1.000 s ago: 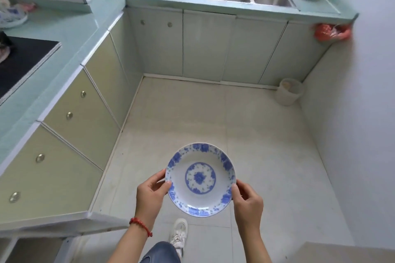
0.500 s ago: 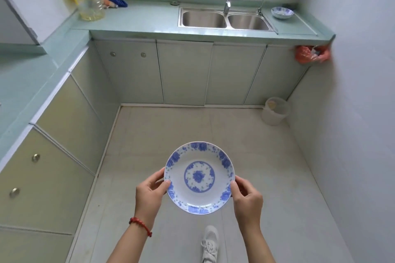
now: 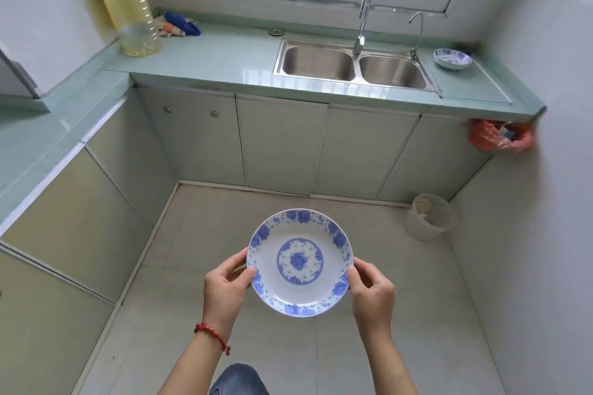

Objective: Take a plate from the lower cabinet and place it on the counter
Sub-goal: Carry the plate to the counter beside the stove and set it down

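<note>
A white plate with blue flower patterns is held level over the floor, in front of me at waist height. My left hand, with a red bead bracelet on its wrist, grips the plate's left rim. My right hand grips the right rim. The pale green counter runs along the far wall under the window and continues down the left side. The lower cabinets beneath it all have their doors shut.
A double steel sink with a tap sits in the far counter. A small blue-patterned bowl stands right of it, a large oil bottle and cloths at its left end. A plastic bucket stands on the floor by the right wall.
My view has lifted and swung from the left cabinets toward the sink wall, which now looks nearer. The plate stays held in both hands the same way.
</note>
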Action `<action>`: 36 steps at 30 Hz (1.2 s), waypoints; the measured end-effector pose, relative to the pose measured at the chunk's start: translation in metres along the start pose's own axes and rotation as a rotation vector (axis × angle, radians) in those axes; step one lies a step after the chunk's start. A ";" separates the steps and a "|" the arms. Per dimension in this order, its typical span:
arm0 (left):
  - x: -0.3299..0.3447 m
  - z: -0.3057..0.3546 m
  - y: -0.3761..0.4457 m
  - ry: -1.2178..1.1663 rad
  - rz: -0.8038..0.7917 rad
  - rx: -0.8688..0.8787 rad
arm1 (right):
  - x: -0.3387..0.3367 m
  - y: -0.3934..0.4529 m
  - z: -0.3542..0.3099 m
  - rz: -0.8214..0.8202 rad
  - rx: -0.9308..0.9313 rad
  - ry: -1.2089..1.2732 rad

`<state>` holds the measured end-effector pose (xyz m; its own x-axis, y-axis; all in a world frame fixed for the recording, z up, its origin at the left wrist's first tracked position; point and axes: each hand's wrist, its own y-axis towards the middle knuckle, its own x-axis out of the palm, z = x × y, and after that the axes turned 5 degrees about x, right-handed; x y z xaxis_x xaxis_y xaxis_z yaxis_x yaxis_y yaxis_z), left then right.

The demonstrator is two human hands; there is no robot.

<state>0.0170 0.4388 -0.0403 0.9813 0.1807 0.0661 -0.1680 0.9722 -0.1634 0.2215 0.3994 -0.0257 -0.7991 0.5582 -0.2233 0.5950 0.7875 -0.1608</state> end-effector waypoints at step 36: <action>0.002 0.056 0.296 -0.212 0.845 0.052 | 0.333 0.306 -0.144 -0.839 -0.199 -0.161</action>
<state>-0.0355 0.7353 -0.0337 0.4888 0.8633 0.1259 -0.8409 0.5046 -0.1955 0.1252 0.8634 -0.0104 -0.9354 -0.2577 -0.2420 -0.2219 0.9609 -0.1654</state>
